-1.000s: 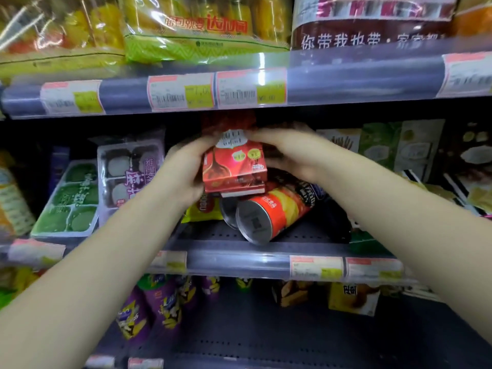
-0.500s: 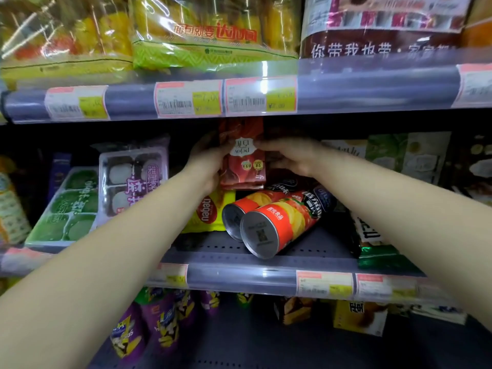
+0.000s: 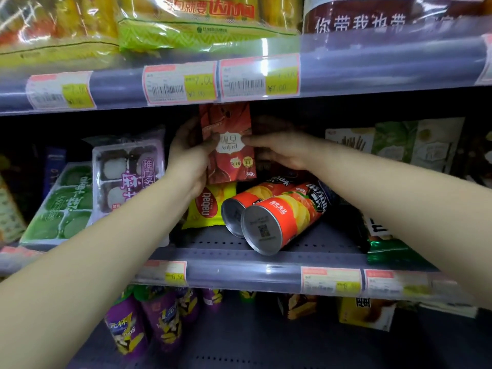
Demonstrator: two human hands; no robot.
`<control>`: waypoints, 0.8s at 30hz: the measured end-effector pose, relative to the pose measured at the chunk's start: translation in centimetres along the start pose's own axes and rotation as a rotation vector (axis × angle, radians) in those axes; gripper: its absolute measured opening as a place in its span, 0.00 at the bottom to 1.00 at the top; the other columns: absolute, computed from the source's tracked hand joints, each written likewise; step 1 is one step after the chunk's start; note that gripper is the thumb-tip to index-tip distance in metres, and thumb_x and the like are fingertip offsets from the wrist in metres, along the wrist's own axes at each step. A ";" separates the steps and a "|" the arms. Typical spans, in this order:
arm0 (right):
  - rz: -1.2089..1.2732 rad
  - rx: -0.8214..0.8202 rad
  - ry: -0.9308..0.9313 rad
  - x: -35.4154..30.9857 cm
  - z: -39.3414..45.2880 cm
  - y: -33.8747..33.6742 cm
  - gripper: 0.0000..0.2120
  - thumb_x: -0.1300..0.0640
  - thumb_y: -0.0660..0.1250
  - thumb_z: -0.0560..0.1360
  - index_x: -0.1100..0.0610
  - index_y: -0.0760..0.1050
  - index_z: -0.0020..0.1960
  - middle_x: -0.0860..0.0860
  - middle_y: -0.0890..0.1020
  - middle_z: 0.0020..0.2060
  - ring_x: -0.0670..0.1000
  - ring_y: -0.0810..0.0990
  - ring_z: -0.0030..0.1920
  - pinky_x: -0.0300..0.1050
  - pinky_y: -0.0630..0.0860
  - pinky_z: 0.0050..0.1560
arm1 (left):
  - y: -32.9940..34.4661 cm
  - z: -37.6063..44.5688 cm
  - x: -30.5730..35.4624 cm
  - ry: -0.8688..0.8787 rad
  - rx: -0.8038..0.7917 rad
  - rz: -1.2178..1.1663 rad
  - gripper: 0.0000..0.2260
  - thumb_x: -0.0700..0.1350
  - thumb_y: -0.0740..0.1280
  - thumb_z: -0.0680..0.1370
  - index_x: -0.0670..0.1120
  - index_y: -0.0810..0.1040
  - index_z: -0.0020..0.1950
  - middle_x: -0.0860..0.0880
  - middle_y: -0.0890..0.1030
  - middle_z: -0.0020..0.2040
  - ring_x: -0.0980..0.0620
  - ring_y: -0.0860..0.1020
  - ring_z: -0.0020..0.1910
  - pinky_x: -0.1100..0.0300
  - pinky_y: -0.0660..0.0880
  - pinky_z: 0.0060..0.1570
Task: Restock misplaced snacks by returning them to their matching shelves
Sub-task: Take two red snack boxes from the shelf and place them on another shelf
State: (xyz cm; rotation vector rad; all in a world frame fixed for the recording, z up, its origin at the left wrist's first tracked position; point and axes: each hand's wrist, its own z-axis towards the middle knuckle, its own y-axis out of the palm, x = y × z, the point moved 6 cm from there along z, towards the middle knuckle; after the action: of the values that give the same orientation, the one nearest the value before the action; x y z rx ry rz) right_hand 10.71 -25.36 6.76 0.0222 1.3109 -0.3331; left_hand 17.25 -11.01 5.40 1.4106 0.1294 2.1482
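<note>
At the far left of the middle shelf lies a green tray of round cakes, tilted toward the front; beside it leans a clear pack of white and dark round cakes with a purple label; just right of that pack the left hand grasps the left edge of a red box, thumb on its front face and fingers curled behind; the box stands upright with its print upside down, raised above the goods on the shelf, its top edge close under the upper shelf rail; below it sits a yellow wafer bag, and touching that bag's right side two red crisp cans lie on their sides, side by side, metal ends facing out, the nearer one reaching the shelf's front lip; the right hand holds the box's right edge, thumb tip on the white label, the other fingers curled round its right side; further right stand pale and green boxes at the back, with a dark green bag lying near the front; on the shelf below, purple snack cups stand at left and a yellow box at right.
</note>
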 end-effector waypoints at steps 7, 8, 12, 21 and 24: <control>-0.026 -0.072 -0.013 0.9 -0.9 -3.0 0.16 0.66 0.64 0.76 0.50 0.74 0.59 0.47 0.81 0.56 0.52 0.77 0.61 0.54 0.75 0.58 | 2.7 -1.4 0.0 0.082 -0.072 0.184 0.24 0.28 0.67 0.74 0.41 0.69 0.69 0.42 0.78 0.63 0.45 0.78 0.61 0.47 0.75 0.63; -0.022 -0.070 -0.011 1.0 -1.1 -3.7 0.16 0.66 0.64 0.76 0.49 0.74 0.58 0.46 0.82 0.54 0.51 0.78 0.59 0.52 0.77 0.56 | 3.3 -1.5 0.1 0.115 -0.089 0.235 0.25 0.28 0.68 0.73 0.41 0.69 0.68 0.43 0.78 0.63 0.46 0.78 0.61 0.48 0.74 0.64; -0.082 0.034 0.028 0.9 -1.4 -5.7 0.17 0.65 0.64 0.77 0.53 0.72 0.64 0.49 0.80 0.55 0.46 0.79 0.51 0.43 0.77 0.51 | 5.4 -1.0 -0.2 0.151 -0.177 0.358 0.25 0.30 0.67 0.75 0.39 0.66 0.71 0.40 0.76 0.66 0.44 0.75 0.65 0.47 0.71 0.66; -0.193 0.233 -0.027 0.7 -0.7 -4.6 0.27 0.67 0.69 0.74 0.56 0.66 0.70 0.54 0.79 0.62 0.53 0.78 0.59 0.54 0.76 0.56 | 4.0 1.4 -1.7 0.111 -0.216 0.539 0.24 0.35 0.68 0.77 0.41 0.66 0.72 0.42 0.75 0.68 0.46 0.75 0.65 0.52 0.71 0.66; -0.276 0.249 -0.051 0.7 -0.7 -4.4 0.28 0.65 0.70 0.73 0.56 0.65 0.70 0.55 0.78 0.61 0.55 0.78 0.59 0.54 0.78 0.51 | 3.4 1.3 -2.1 0.128 -0.199 0.542 0.23 0.34 0.67 0.76 0.40 0.67 0.71 0.42 0.76 0.67 0.46 0.75 0.65 0.53 0.71 0.66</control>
State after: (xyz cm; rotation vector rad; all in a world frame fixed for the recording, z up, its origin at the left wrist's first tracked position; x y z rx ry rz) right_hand 9.12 -29.54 6.65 0.0426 1.2168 -0.7267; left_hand 17.64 -15.21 5.55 1.2938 -0.4585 2.5953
